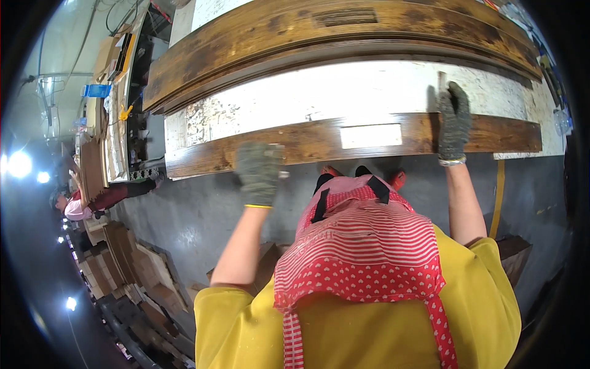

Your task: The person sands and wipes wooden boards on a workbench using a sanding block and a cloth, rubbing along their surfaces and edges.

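A long brown wooden board [307,142] with a rectangular cut-out lies along the near edge of the white worktable [295,92]. My left hand [257,171], in a grey-green knitted glove, is closed at the board's near edge, left of the cut-out. Pale bits of something small show beside its fingers; its kind is not clear. My right hand [453,123], gloved likewise, lies across the board right of the cut-out, its fingers curled. A thin, pale stick-like piece [441,81] juts up from that hand; its lower part is hidden.
Several longer brown boards [344,31] lie across the far side of the table. Cardboard pieces [132,267] are piled on the floor at lower left. Another person [92,200] handles a brown panel at far left, near a cluttered bench [120,123].
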Motion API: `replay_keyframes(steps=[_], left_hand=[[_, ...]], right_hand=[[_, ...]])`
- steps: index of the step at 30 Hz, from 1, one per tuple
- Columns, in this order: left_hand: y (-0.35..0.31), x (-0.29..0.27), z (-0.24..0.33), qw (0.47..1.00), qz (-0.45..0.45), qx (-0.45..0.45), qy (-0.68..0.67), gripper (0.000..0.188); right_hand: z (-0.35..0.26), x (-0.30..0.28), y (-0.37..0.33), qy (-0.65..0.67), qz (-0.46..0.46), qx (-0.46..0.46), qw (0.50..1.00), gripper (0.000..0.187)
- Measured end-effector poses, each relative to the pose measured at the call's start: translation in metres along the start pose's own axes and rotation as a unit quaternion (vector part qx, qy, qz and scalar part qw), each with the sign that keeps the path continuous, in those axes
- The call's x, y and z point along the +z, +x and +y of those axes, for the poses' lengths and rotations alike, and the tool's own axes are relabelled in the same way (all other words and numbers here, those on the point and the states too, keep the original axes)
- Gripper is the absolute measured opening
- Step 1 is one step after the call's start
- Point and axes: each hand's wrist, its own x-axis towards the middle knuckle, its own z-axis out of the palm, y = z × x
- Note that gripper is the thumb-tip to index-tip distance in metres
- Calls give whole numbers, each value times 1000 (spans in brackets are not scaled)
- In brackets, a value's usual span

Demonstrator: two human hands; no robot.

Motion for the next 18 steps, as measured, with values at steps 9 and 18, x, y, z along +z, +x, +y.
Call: replay_keyframes(steps=[9,18], left_hand=[[46,22,226,894,-214,36,-392,12],[102,3,183,913,-358,179,84,23]], right_hand=[[5,-70,29,357,-12,230,905,26],[61,-236,23,404,162,238,868,21]])
